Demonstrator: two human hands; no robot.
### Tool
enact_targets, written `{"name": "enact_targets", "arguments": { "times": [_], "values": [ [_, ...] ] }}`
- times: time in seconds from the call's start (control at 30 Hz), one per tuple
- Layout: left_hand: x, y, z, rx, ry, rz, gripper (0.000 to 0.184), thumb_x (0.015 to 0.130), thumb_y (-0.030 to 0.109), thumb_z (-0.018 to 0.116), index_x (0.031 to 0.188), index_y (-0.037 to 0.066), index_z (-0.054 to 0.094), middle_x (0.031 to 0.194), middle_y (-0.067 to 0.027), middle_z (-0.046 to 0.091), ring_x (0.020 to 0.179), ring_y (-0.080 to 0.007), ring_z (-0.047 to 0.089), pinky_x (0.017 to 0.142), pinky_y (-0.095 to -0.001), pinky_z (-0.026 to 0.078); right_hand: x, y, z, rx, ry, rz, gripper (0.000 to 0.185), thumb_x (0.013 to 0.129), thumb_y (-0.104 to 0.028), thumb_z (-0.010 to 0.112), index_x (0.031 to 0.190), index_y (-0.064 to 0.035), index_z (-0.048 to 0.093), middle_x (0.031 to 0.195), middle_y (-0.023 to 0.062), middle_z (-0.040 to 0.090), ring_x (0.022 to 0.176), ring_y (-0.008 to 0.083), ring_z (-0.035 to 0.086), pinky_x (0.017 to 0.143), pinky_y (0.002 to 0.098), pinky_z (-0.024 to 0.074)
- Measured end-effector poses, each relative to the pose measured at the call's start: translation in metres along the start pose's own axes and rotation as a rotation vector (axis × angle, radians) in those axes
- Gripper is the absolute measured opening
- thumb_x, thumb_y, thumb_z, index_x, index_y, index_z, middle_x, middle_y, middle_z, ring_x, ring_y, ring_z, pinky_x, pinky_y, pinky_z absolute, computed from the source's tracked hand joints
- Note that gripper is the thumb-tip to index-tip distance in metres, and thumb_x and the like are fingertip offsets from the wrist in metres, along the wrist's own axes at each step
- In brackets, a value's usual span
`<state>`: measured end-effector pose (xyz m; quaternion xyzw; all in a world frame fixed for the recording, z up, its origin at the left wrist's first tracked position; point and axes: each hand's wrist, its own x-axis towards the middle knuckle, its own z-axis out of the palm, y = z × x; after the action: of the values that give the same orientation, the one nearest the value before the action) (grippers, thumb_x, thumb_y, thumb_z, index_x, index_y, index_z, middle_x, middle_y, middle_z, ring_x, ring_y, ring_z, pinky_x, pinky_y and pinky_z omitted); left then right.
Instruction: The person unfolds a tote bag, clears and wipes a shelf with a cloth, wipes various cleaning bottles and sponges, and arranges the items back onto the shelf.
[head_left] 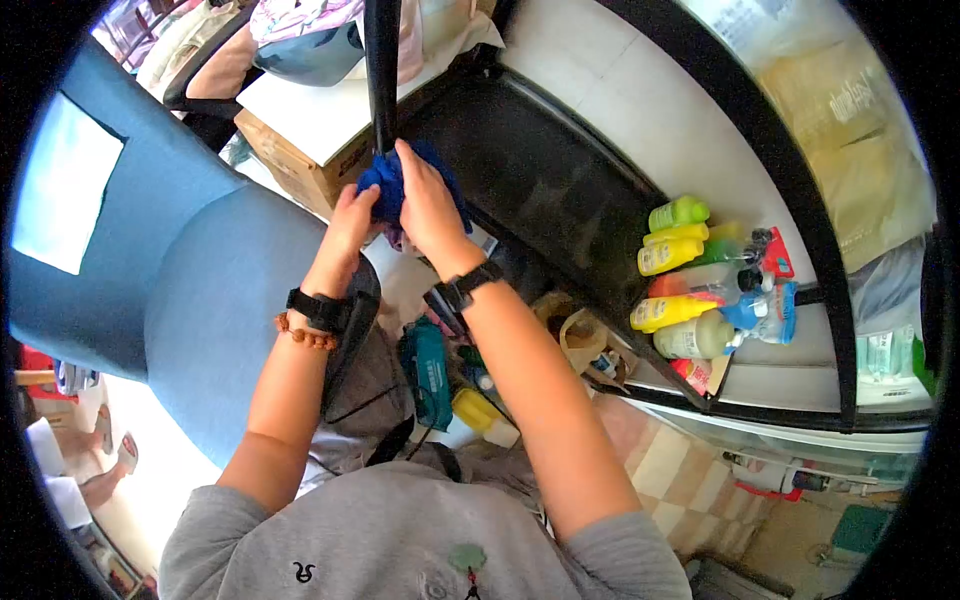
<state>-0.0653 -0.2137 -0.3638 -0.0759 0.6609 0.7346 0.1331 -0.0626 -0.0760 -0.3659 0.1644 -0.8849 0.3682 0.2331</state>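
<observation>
Both hands meet at the upper middle of the head view, around the lower part of a black pole. A blue cloth is bunched about the pole between them. My left hand presses the cloth from the left, fingers closed on it. My right hand grips it from the right, its thumb side pointing up along the pole. Black bands circle both wrists, and a brown bead bracelet sits on the left one. The cloth hides part of the fingers and the pole.
A blue chair stands at the left. Behind the hands are a cardboard box and a black tray-like surface. Several bottles stand at the right, near a curved black frame. A teal package lies below the hands.
</observation>
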Motion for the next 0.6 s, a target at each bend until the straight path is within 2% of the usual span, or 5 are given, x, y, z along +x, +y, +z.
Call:
{"name": "enact_targets", "arguments": {
  "times": [0.17, 0.23, 0.3, 0.47, 0.6],
  "values": [
    [-0.016, 0.026, 0.013, 0.04, -0.177, 0.022, 0.026, 0.096, 0.03, 0.055, 0.097, 0.004, 0.057, 0.075, -0.0005, 0.058, 0.06, -0.0087, 0.055, 0.054, -0.0226, 0.045, 0.015, 0.007, -0.059, 0.078, 0.007, 0.06, 0.036, 0.076, 0.011, 0.048, 0.106, -0.0006, 0.062, 0.099, 0.0227, 0.066, 0.094, 0.0387, 0.065, 0.083, 0.0428, 0.0518],
    [-0.022, 0.036, 0.027, -0.026, -0.161, 0.122, 0.026, 0.096, 0.033, 0.057, 0.097, 0.007, 0.058, 0.075, 0.0022, 0.057, 0.061, -0.0043, 0.054, 0.052, -0.0195, 0.043, 0.038, 0.023, -0.092, 0.086, 0.255, 0.122, 0.029, 0.078, 0.013, 0.048, 0.099, -0.001, 0.063, 0.088, 0.0155, 0.068, 0.08, 0.0269, 0.068, 0.077, 0.0381, 0.0545],
    [-0.023, 0.044, 0.046, -0.096, -0.075, 0.318, 0.023, 0.097, 0.03, 0.058, 0.096, 0.007, 0.056, 0.075, 0.0033, 0.054, 0.065, -0.0031, 0.05, 0.055, -0.0192, 0.041, 0.068, 0.054, -0.11, 0.467, 0.461, 0.361, 0.024, 0.083, 0.014, 0.047, 0.098, 0.002, 0.061, 0.09, 0.0123, 0.066, 0.075, 0.0166, 0.064, 0.067, 0.0292, 0.0539],
    [0.017, 0.003, 0.052, -0.073, 0.14, 0.522, 0.019, 0.101, 0.023, 0.051, 0.106, 0.004, 0.053, 0.088, 0.0033, 0.053, 0.079, -0.004, 0.046, 0.07, -0.0196, 0.04, 0.071, 0.065, -0.111, -0.235, -0.378, 0.611, 0.05, 0.072, -0.027, 0.08, 0.108, 0.0021, 0.061, 0.089, 0.0154, 0.067, 0.081, 0.0225, 0.065, 0.073, 0.0327, 0.0523],
    [0.02, 0.006, 0.058, -0.304, 0.157, 0.559, 0.016, 0.1, 0.02, 0.053, 0.105, 0.005, 0.051, 0.089, 0.0021, 0.054, 0.077, -0.0046, 0.049, 0.069, -0.0209, 0.044, 0.024, 0.05, -0.086, -0.121, -0.559, 0.472, 0.049, 0.072, -0.036, 0.081, 0.096, 0.0032, 0.063, 0.081, 0.0139, 0.066, 0.077, 0.0229, 0.064, 0.069, 0.0335, 0.0512]
  ]
}}
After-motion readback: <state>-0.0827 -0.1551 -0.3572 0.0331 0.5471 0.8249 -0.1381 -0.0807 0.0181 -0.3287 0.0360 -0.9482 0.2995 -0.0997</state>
